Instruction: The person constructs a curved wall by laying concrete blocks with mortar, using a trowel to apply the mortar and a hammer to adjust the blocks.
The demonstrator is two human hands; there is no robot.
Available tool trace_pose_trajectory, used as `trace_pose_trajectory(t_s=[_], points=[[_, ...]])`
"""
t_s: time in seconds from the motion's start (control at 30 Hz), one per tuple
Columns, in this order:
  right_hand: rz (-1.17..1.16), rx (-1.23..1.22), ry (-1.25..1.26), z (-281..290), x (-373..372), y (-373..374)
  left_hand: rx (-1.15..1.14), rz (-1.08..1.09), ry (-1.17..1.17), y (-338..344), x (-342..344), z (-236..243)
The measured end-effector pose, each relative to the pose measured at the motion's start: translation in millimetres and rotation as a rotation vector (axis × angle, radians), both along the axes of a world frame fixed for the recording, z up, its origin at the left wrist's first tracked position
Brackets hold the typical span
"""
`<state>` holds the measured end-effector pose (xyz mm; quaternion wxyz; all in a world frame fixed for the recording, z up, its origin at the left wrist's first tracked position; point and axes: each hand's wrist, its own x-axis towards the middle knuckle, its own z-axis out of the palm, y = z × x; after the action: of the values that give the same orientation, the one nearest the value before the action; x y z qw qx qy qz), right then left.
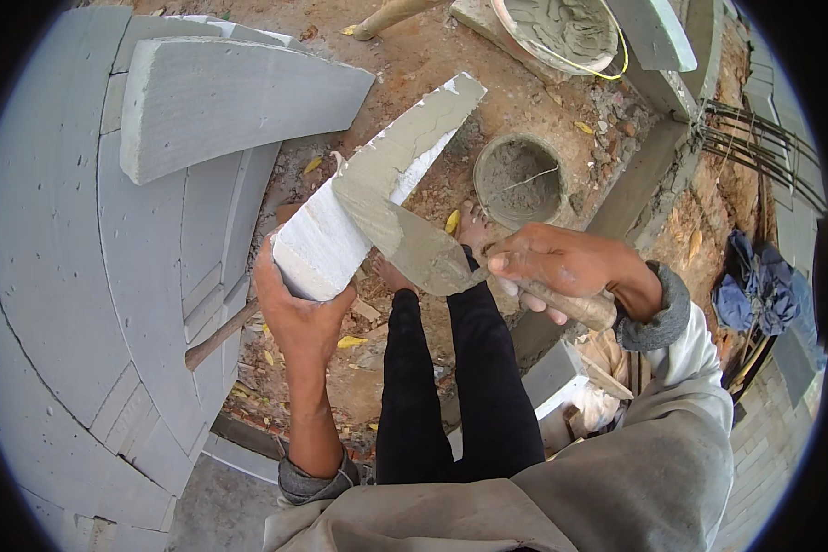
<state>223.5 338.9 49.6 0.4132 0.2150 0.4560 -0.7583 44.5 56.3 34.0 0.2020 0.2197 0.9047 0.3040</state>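
Note:
My left hand (305, 313) grips the near end of a long white block (317, 248), its fingers wrapped round the sides. Grey wet mortar (405, 138) coats the far part of the block's upper face, and bare white shows toward my hand. In my right hand (570, 267) is the wooden handle of a trowel (409, 244). Its mortar-smeared blade lies across the middle of the block, apparently touching the face. The thumb presses along the trowel's neck.
A wall of grey blocks (55, 230) rises at the left, with a loose block (239, 101) on top. A mortar bucket (518, 179) stands beyond my feet; a mortar basin (561, 32) lies farther off. Steel rods (764, 143) and blue cloth (759, 285) are at the right.

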Motion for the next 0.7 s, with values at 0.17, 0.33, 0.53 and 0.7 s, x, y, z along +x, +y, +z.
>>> trace_pose_trajectory(t_s=[0.17,0.33,0.53,0.7], points=[[0.058,0.065,0.263,14,8,-11,0.03,0.088,-0.063,9,-3,4],[-0.019,0.233,0.449,-16,13,-50,0.045,0.041,-0.031,20,0,8],[-0.049,0.223,0.356,2,57,-28,0.062,0.081,-0.126,14,4,9],[-0.285,0.237,0.451,-54,47,-64,0.079,0.05,-0.156,43,9,19]])
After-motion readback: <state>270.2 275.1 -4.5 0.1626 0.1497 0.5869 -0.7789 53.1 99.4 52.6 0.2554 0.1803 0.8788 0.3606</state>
